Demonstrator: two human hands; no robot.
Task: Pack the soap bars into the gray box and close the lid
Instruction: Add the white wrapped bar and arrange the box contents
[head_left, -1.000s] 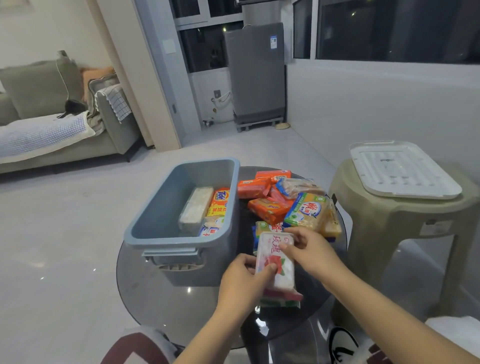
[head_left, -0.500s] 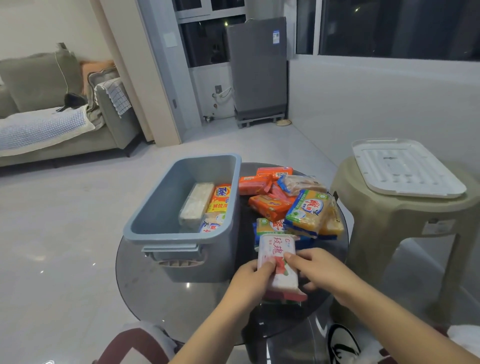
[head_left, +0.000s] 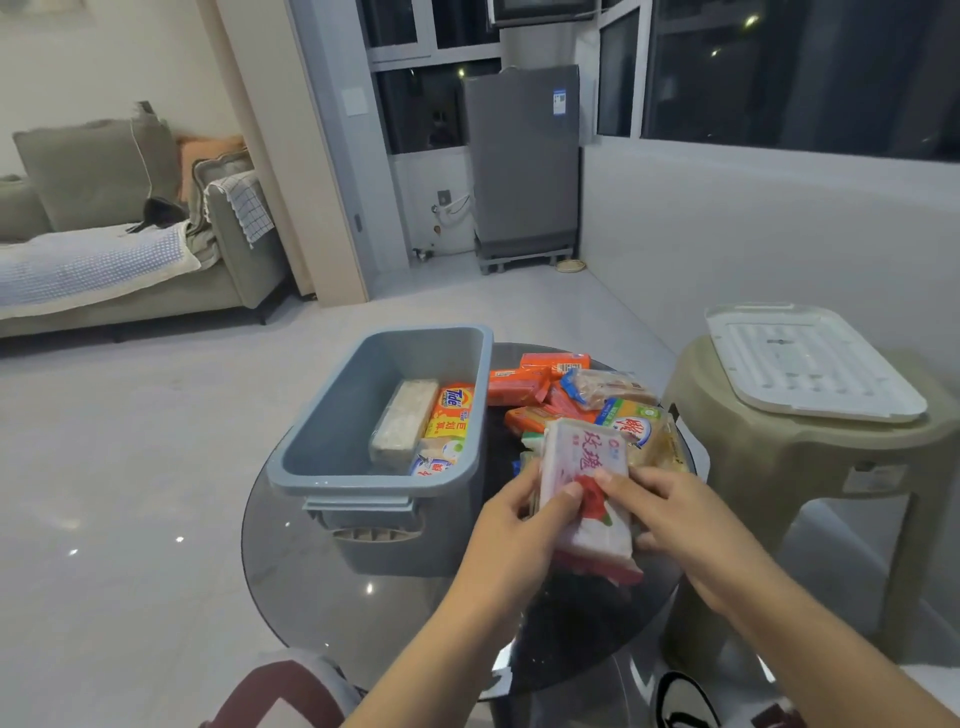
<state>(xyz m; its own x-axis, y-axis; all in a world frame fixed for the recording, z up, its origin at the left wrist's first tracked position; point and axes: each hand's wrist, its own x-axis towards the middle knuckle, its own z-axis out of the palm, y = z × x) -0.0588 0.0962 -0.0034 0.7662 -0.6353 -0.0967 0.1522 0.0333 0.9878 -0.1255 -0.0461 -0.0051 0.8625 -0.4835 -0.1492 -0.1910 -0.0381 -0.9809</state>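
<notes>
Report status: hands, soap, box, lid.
Left hand and right hand both grip a white-wrapped soap stack. Gray box open, few bars inside. Lid on stool. Nothing blocking.

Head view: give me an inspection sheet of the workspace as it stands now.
Surface: round dark glass table, reflective.
Job's things: gray box open on the table, a few soap bars lying inside along its right wall; loose soap bars piled right of the box; white lid off, lying on the beige stool.
Clutter: nothing seen.
Grippers: left hand and right hand both hold a white-and-pink soap pack above the table, right of the box.
Cables: a white hose or cable by the gray appliance.
Surroundings: sofa on the left, dark windows, pale tiled floor.
</notes>
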